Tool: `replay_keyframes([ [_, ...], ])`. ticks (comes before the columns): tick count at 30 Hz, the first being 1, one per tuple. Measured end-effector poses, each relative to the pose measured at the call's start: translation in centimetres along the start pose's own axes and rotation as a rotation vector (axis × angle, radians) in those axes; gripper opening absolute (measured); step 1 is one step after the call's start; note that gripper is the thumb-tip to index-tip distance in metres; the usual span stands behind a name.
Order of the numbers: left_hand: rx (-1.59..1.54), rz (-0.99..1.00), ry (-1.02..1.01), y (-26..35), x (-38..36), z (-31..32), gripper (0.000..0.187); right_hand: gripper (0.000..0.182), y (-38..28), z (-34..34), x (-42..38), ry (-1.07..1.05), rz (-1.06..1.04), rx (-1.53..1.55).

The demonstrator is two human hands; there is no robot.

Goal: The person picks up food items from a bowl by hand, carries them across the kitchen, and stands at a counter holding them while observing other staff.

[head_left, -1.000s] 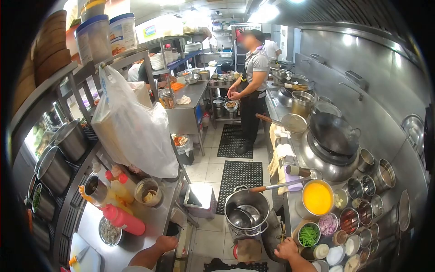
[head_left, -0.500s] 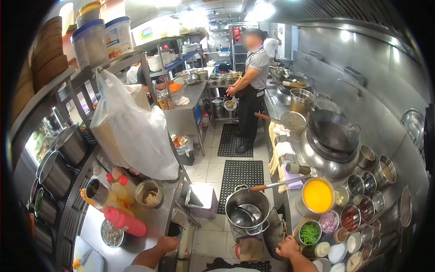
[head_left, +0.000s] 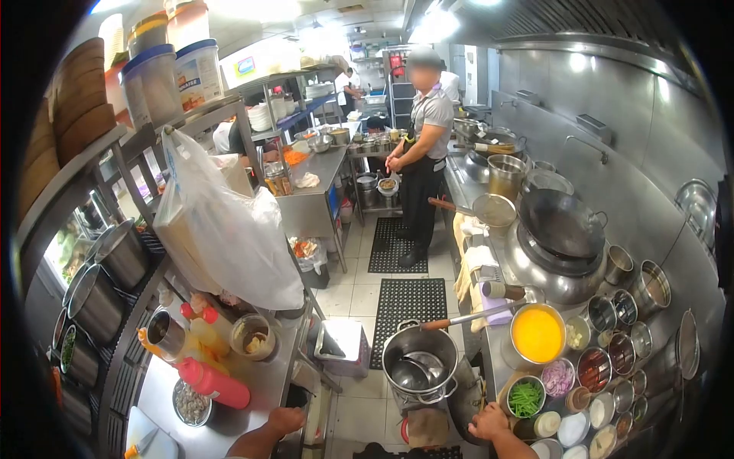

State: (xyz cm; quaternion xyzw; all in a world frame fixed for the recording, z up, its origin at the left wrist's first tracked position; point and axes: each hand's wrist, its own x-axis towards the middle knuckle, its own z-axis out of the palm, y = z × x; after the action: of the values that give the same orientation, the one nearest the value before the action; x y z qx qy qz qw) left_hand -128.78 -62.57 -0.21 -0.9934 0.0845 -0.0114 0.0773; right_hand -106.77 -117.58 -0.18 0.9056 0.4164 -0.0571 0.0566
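Note:
My left hand (head_left: 286, 421) is curled closed near the front edge of the left steel counter, with nothing visible in it. Close by on that counter are a metal bowl (head_left: 191, 403) of grey, chopped-looking food and a pink squeeze bottle (head_left: 218, 384) leaning over. My right hand (head_left: 488, 421) is closed at the edge of the right counter, beside a dark curved pan (head_left: 463, 404). What its fingers grip is hidden. Near it are a bowl of cut green vegetables (head_left: 526, 398) and a white-topped container (head_left: 547, 424). Between my hands, lower down, stands a steel pot (head_left: 419, 363) with a shiny metal piece inside.
A long-handled ladle (head_left: 466, 317) reaches across the pot's rim. A pot of yellow liquid (head_left: 537, 333), several ingredient tins and a wok (head_left: 562, 222) fill the right side. A knife (head_left: 143, 442) lies on a white board at left. A person (head_left: 424, 153) stands on the aisle mats.
The view has shifted slightly, so most things sit a little lower. The person in the aisle has turned the head more toward me. Both my hands stay about where they were.

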Motion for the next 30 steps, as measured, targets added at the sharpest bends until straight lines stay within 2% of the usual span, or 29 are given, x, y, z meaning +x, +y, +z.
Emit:
replay_keyframes([
  [4, -0.011, 0.03, 0.059, -0.1, -0.1, 0.5, 0.017, 0.038, 0.0, 0.3, -0.2, 0.034, -0.012, -0.007],
  [11, 0.004, 0.03, 0.031, 0.0, 0.0, 0.1, 0.019, 0.036, 0.0, -0.2, 0.0, 0.058, -0.009, 0.02],
  [22, -0.079, -0.056, -0.206, -0.1, 0.0, -0.3, 0.02, 0.035, 0.1, 0.0, 0.0, 0.032, -0.006, 0.06],
  [28, -0.01, -0.01, -0.154, -0.2, -0.2, 0.4, 0.021, 0.034, 0.1, 0.3, 0.0, 0.092, -0.025, 0.039],
  [30, 0.001, 0.018, -0.111, 0.0, -0.5, 0.0, 0.021, 0.038, -0.4, -0.8, -0.1, 0.009, -0.021, -0.018],
])
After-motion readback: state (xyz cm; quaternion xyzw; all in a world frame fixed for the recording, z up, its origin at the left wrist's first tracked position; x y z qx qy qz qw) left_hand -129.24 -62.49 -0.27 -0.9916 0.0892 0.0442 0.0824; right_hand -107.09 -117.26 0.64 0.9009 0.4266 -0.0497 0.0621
